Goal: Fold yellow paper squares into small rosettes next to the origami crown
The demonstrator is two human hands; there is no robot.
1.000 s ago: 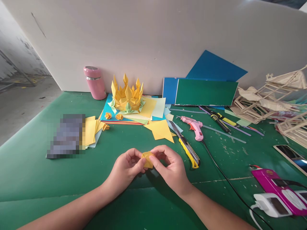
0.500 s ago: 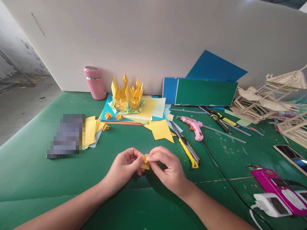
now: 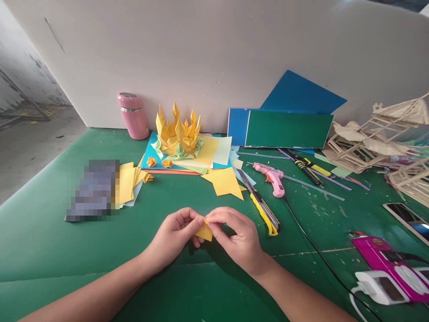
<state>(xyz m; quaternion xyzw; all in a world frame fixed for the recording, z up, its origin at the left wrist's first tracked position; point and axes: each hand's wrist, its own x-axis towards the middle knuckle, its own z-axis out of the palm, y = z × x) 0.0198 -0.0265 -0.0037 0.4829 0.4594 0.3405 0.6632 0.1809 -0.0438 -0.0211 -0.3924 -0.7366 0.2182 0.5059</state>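
A small folded piece of yellow paper (image 3: 205,232) is held up between both hands, above the green table. My left hand (image 3: 179,230) is closed on its left side, thumb on top and fingers curled behind. The fingertips of my right hand (image 3: 236,230) pinch its upper right corner. Fingers hide part of the folds. Beyond the hands lies a yellow paper star (image 3: 224,182). Further back stands a yellow folded-paper crown (image 3: 177,136) with pale green leaf shapes, and small yellow paper flowers (image 3: 166,163) sit in front of it.
To the right lie a yellow utility knife (image 3: 264,214), a pink glue gun (image 3: 273,179) with its cord, and a purple power strip (image 3: 385,261). Yellow sheets (image 3: 126,183) are at left, a pink flask (image 3: 134,117) behind. Wooden stick models (image 3: 355,147) stand far right.
The yellow paper has turned slightly between my fingers, and more of its lower right part shows. My right fingertips have shifted to its upper corner. The other things have stayed put.
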